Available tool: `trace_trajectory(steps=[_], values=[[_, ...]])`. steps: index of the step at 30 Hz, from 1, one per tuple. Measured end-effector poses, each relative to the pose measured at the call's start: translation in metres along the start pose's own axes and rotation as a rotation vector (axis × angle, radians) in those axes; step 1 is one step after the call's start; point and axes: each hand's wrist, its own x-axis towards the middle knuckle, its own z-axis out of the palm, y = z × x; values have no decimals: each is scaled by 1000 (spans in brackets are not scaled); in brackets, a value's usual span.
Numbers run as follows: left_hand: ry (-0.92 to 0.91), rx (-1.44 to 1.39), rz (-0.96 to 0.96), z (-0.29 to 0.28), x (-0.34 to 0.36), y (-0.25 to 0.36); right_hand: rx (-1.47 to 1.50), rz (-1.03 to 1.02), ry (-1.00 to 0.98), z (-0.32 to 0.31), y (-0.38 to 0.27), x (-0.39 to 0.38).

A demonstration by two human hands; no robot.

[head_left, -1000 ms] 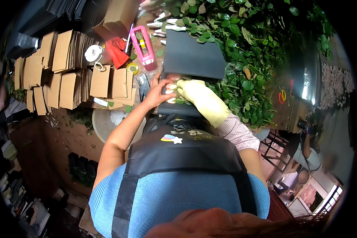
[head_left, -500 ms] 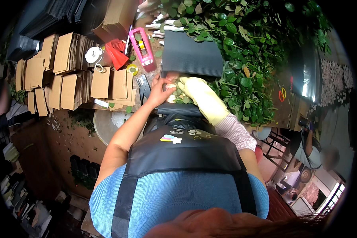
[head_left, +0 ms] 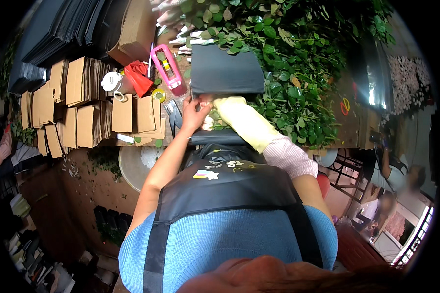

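Observation:
A dark grey corrugated sheet (head_left: pixel 227 71) lies folded on the workbench, its near flap raised over a bunch of pale flower heads (head_left: pixel 208 123) with green leaves. My bare left hand (head_left: pixel 195 113) is at the sheet's lower left edge, fingers bent and pinched together; what lies between them is too small to make out. On my right hand (head_left: pixel 230 108) is a pale yellow glove with a striped sleeve. It reaches in under the flap from the right, beside the flowers, and its fingertips are hidden. The sheet's near end (head_left: pixel 217 137) rests at the bench edge by my black apron (head_left: pixel 230 183).
Left of the sheet lie a black-handled stapler-like tool (head_left: pixel 173 115), a pink tape dispenser (head_left: pixel 168 71), a red cloth (head_left: pixel 139 78) and a white-lidded cup (head_left: pixel 115 83). Stacked cardboard pieces (head_left: pixel 85 124) stand farther left. Leafy stems (head_left: pixel 298 83) cover the right side. Other people are beyond.
The whole view has shifted slightly. My left fingers have moved from over the flower heads up to the sheet's left edge. My gloved right hand stays almost in place under the flap.

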Motion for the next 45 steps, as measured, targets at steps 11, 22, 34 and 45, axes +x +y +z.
trace_trajectory(steps=[11, 22, 34, 45], values=[[8, 84, 84, -2, -2, 5, 15, -82, 237, 7, 9, 5], [8, 97, 54, -2, -1, 1, 397, -210, 56, -56, 2, -34], [30, 102, 128, -2, 0, 6, 981, -137, 457, -79, 128, -28], [-522, -126, 52, -79, 21, -37, -12, -272, 39, -14, 52, -48]])
